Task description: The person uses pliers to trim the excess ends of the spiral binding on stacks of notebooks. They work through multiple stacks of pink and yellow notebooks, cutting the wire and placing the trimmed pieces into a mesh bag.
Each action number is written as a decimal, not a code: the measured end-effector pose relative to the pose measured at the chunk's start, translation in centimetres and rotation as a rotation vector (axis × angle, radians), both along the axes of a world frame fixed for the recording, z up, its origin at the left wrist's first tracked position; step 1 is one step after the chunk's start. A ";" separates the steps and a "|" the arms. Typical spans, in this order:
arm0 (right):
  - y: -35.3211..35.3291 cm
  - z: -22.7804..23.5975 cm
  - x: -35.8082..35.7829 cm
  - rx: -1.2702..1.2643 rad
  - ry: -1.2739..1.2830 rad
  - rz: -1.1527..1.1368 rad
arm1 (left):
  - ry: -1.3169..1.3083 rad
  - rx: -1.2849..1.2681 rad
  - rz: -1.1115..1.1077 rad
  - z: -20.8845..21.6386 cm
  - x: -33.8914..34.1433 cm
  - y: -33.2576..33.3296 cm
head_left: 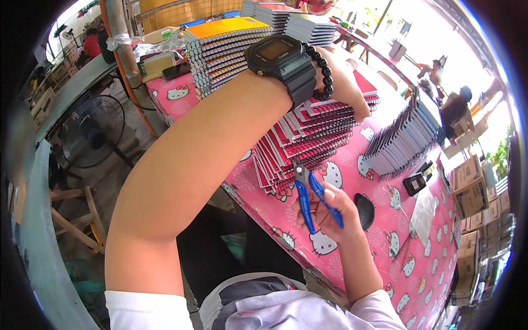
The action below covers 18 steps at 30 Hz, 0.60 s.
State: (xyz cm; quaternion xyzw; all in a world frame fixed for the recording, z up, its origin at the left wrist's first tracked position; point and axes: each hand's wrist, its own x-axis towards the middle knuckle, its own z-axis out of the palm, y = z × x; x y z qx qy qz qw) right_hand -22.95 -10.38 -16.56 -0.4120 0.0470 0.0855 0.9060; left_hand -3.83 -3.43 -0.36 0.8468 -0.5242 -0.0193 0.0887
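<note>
My right hand [331, 212] is closed around blue-handled wire cutters [303, 193]. Their handles are spread, and the dark jaws point up beside the lower part of a leaning stack of red spiral notebooks [300, 136]. Black wire coils run along the notebooks' near right side. Across the picture reaches my left arm, wearing a black digital watch [279, 55] and a black bead bracelet [325, 74]. My left hand [347, 82] rests on the top of the red stack, with one finger bent down over the coiled edge. Its other fingers are mostly hidden.
Yellow-covered spiral notebooks [225, 27] stand behind the red stack; blue-grey ones [404, 137] stand to the right. On the pink patterned tablecloth [344, 264] lie a black oval object [364, 212] and a small black box [414, 184]. A fan [92, 132] stands left; cartons [468, 184] right.
</note>
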 end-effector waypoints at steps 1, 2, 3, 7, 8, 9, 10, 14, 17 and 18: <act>0.5 0.1 -0.2 -0.320 -0.071 -0.142 | -0.050 -0.023 -0.002 -0.2 0.1 0.0; 1.6 0.1 -0.7 -0.641 -0.144 -0.283 | -0.006 -0.023 -0.015 -0.1 0.3 -0.1; 2.4 0.0 -0.8 -0.959 -0.217 -0.422 | 0.028 -0.014 -0.018 0.1 0.3 0.0; 2.3 -2.1 0.0 -1.609 -0.665 -0.753 | 0.080 0.010 0.004 0.2 0.2 -0.1; 2.3 -2.2 0.2 -1.601 -0.665 -0.736 | 0.070 0.013 0.013 0.3 0.1 -0.2; 2.4 -2.4 0.4 -1.626 -0.665 -0.739 | 0.058 0.021 0.027 0.3 0.0 -0.1; 2.6 -2.5 0.6 -1.651 -0.666 -0.741 | 0.060 0.026 0.030 0.3 0.0 0.1; 2.4 -3.2 0.4 -1.566 -0.649 -0.689 | 0.076 0.014 0.017 0.7 -0.3 0.4; 1.2 -2.7 -0.2 -0.001 -0.044 -0.071 | 0.088 -0.041 -0.015 0.5 -0.3 0.6; 1.2 -2.7 0.3 0.096 -0.021 -0.014 | 0.090 -0.016 -0.026 0.6 -0.2 0.5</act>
